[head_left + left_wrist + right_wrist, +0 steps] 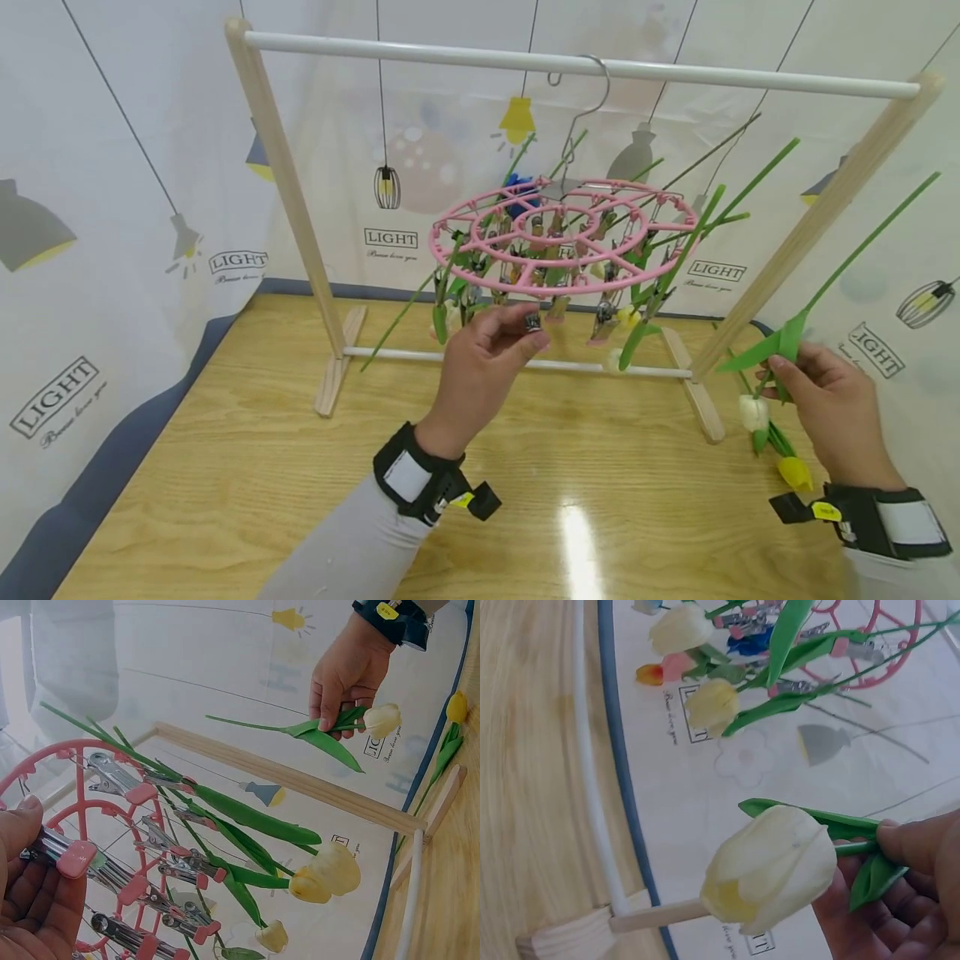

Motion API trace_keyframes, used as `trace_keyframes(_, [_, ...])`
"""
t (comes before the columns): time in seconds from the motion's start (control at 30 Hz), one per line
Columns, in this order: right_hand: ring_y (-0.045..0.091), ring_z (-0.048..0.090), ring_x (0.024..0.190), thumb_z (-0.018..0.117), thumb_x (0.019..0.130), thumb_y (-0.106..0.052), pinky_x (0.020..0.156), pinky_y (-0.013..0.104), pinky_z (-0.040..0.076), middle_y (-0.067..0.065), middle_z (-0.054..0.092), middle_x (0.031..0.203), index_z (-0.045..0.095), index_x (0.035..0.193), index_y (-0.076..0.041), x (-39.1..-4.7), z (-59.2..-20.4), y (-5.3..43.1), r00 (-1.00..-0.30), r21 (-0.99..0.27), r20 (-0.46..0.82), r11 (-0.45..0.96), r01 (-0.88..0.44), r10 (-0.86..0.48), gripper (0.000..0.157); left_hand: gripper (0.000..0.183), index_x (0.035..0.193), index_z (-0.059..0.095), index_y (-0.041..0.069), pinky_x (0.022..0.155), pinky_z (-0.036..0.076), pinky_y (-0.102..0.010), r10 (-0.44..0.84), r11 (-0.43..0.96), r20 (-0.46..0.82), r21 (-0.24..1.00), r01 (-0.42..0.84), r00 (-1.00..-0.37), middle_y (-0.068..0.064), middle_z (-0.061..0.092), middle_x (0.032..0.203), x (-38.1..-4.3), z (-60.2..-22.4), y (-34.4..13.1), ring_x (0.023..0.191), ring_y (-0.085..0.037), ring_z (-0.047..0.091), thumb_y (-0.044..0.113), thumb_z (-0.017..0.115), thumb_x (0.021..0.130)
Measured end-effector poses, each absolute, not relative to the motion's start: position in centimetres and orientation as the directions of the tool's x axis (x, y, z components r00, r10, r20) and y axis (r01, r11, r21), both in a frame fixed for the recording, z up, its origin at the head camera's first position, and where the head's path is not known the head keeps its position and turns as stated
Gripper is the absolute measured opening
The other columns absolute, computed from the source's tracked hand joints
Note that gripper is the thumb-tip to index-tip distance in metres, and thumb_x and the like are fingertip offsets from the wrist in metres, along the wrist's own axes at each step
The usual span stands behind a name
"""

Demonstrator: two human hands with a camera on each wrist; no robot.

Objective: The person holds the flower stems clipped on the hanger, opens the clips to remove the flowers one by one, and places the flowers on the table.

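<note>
My left hand (483,358) pinches a metal clip (64,851) with a pink tip, at the near side of a round pink clip hanger (540,292). Artificial tulips hang upside down from the hanger's other clips, among them pale yellow ones (334,868) with green leaves. Off to the right of the wooden stand, my right hand (836,408) holds a white tulip (772,870) by its stem and leaf, thumb against fingers. Its bloom points downward in the head view and its long stem rises to the upper right.
The hanger's metal hook (600,92) goes over the white bar (450,55) of the stand. Wooden legs (288,183) stand on the table (262,483). A yellow tulip (795,473) lies on the table at right. A printed cloth (315,125) hangs behind.
</note>
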State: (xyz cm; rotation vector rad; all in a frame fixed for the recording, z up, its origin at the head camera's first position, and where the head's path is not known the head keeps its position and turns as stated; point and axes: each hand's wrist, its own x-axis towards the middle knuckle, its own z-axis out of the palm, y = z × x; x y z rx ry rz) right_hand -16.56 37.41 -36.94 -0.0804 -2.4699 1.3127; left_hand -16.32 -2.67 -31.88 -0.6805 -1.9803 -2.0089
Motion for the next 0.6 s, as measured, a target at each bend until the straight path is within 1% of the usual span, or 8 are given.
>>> trace_keyframes(0.17, [0.008, 0.060, 0.086, 0.056, 0.092, -0.031, 0.065, 0.019, 0.056, -0.010, 0.063, 0.095, 0.051, 0.124, -0.002, -17.5, -38.1, 38.9, -0.967, -0.857, 0.175, 0.512, -0.058, 0.183, 0.043, 0.033, 0.119, 0.061, 0.006, 0.079, 0.054, -0.037, 0.151, -0.049, 0.485, 0.874, 0.483, -0.861, -0.015, 0.064, 0.103, -16.4, -31.9, -2.6, 0.088, -0.016, 0.061, 0.010, 0.064, 0.087])
trace_keyframes(0.33, [0.009, 0.062, 0.084, 0.055, 0.092, -0.035, 0.067, 0.021, 0.056, -0.020, 0.062, 0.089, 0.049, 0.126, 0.001, -18.3, -39.2, 40.5, -0.985, -0.848, 0.081, 0.529, 0.011, 0.152, 0.050, 0.033, 0.119, 0.061, 0.005, 0.079, 0.054, -0.036, 0.155, -0.045, 0.493, 0.869, 0.492, -0.856, -0.015, 0.064, 0.103, -16.4, -32.0, -2.7, 0.088, -0.016, 0.061, 0.010, 0.064, 0.087])
trace_keyframes(0.5, [0.012, 0.062, 0.084, 0.051, 0.094, -0.040, 0.068, 0.026, 0.057, -0.019, 0.062, 0.090, 0.047, 0.126, 0.001, -18.9, -40.7, 42.1, -0.997, -0.782, -0.027, 0.619, 0.067, 0.075, 0.052, 0.033, 0.119, 0.061, 0.006, 0.080, 0.054, -0.036, 0.156, -0.032, 0.493, 0.869, 0.494, -0.856, -0.014, 0.063, 0.102, -16.4, -32.0, -2.7, 0.089, -0.015, 0.061, 0.011, 0.065, 0.087])
trace_keyframes(0.6, [0.013, 0.062, 0.083, 0.050, 0.094, -0.044, 0.069, 0.029, 0.057, -0.012, 0.065, 0.093, 0.048, 0.127, 0.000, -19.2, -41.6, 42.7, -0.995, -0.733, -0.086, 0.673, 0.097, 0.050, 0.055, 0.033, 0.119, 0.061, 0.007, 0.079, 0.054, -0.036, 0.156, -0.034, 0.487, 0.872, 0.488, -0.859, -0.014, 0.063, 0.101, -16.5, -32.2, -2.6, 0.088, -0.015, 0.061, 0.012, 0.065, 0.086])
